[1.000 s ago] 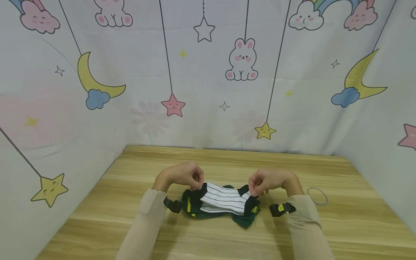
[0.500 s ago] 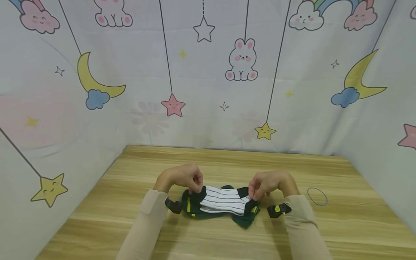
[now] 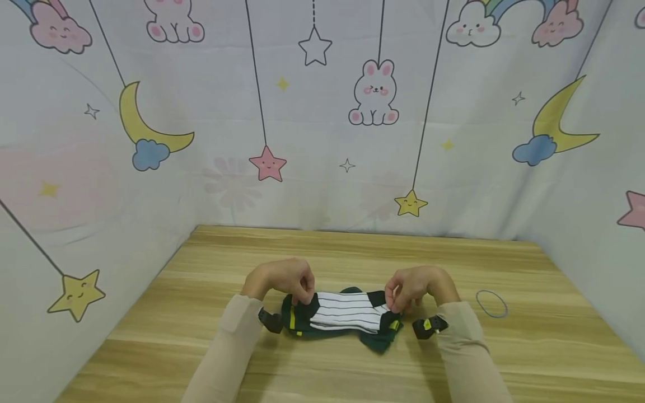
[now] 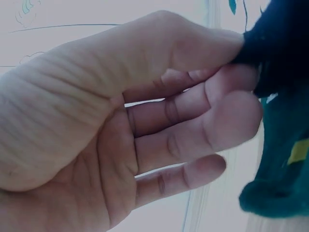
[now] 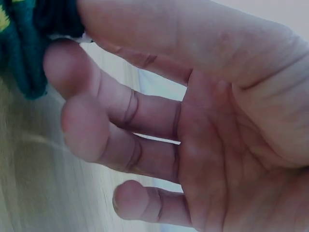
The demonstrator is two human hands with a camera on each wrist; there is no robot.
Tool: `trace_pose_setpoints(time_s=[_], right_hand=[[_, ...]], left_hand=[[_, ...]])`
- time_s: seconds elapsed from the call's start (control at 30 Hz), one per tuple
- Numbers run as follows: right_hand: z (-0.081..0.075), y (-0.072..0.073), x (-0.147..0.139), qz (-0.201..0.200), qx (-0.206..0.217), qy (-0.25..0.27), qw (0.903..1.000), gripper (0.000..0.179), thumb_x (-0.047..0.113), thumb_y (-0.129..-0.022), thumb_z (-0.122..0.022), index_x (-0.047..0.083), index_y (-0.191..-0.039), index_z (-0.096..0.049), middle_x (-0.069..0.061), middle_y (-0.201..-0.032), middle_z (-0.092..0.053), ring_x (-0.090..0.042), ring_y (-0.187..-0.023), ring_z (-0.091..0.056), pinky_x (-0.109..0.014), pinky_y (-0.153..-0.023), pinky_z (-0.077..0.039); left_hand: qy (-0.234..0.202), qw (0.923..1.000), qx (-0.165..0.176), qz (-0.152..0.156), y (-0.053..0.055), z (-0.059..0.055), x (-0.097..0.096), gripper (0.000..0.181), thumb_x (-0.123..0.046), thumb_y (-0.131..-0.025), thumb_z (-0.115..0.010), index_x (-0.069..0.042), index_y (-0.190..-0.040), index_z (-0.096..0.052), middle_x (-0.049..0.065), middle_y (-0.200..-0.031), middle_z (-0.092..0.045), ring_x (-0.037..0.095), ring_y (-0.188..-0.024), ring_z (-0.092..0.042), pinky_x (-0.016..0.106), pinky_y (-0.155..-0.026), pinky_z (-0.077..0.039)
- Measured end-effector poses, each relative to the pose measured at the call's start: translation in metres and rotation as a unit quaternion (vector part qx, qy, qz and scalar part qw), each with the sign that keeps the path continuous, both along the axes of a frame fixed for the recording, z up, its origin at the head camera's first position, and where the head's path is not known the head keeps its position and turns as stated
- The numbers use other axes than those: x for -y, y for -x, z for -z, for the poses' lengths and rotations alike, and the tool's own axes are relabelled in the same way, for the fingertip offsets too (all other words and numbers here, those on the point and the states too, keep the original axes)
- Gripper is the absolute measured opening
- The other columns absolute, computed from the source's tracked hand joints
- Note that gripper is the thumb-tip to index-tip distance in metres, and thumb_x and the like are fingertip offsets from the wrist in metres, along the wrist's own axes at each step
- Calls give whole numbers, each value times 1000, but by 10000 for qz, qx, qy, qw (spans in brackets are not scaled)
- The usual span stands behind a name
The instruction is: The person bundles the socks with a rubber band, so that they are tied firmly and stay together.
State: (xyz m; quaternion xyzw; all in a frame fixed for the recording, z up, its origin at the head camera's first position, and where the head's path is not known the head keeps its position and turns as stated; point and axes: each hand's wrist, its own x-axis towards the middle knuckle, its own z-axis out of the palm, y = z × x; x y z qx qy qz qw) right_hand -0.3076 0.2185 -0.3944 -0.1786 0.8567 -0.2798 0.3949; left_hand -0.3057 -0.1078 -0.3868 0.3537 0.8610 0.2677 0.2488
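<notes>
A white sock [image 3: 347, 310] with thin dark stripes and black ends lies flat across dark green socks [image 3: 378, 342] with yellow marks. A second white layer shows under its near edge. My left hand [image 3: 289, 277] pinches the sock's black left end between thumb and forefinger; in the left wrist view that black fabric [image 4: 280, 34] meets the thumb tip. At the other end, my right hand [image 3: 415, 284] pinches the black corner, seen as dark fabric [image 5: 58, 17] in the right wrist view. The other fingers of both hands are loosely bent. The fingertips partly hide both ends.
A thin bluish ring-shaped band [image 3: 492, 304] lies on the wooden table [image 3: 322, 375], right of my right hand. White curtains [image 3: 322, 140] printed with stars, moons and rabbits stand behind the table and on both sides.
Both hands have come down slightly, lowering the striped sock's ends. Its raised upper edge now lies flatter on the green socks, which have stayed in place.
</notes>
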Motion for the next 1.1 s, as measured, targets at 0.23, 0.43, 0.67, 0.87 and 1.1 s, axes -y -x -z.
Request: trace_pose_setpoints(time_s=[0.23, 0.43, 0.67, 0.87, 1.1], right_hand=[[-2, 0, 3, 197, -346, -450, 9982, 12, 9, -84, -77, 11, -82, -66, 0, -78, -63, -13, -65, -56, -27, -57, -42], [0, -2, 5, 291, -426, -682, 9963, 14, 11, -84, -79, 10, -90, -67, -2, -88, -64, -16, -74, -60, -35, -68, -52], [0, -3, 10, 196, -469, -903, 9946, 14, 19, -86, -80, 9, -88, -70, 0, -85, -68, -16, -77, -65, -42, -77, -54], [1, -1, 10, -55, -552, -991, 9935, 19, 24, -86, -80, 10, -81, -69, 5, -77, -61, -13, -72, -55, -44, -78, -54], [4, 1, 11, -315, -731, -919, 9926, 20, 23, -86, -80, 12, -76, -67, 7, -70, -51, -9, -67, -43, -28, -59, -41]], left_hand=[[215, 9997, 73, -128, -2, 3, -1, 16, 2, -85, -71, -7, -72, -71, 1, -67, -67, 27, -60, -68, 31, -67, -55], [401, 9987, 218, -221, -3, 5, -3, 15, 1, -85, -72, -7, -72, -72, 1, -67, -67, 26, -61, -68, 27, -62, -49], [584, 9976, 209, -323, -4, 5, -3, 15, 0, -86, -73, -7, -72, -72, 2, -68, -69, 19, -59, -67, 25, -65, -50], [719, 9963, 205, -427, -4, 3, -4, 15, -1, -86, -74, -7, -73, -72, 0, -70, -68, 19, -61, -68, 27, -67, -51], [619, 9973, 135, -379, -2, 4, -3, 15, 0, -86, -72, -6, -73, -72, 3, -68, -68, 18, -59, -66, 26, -66, -51]])
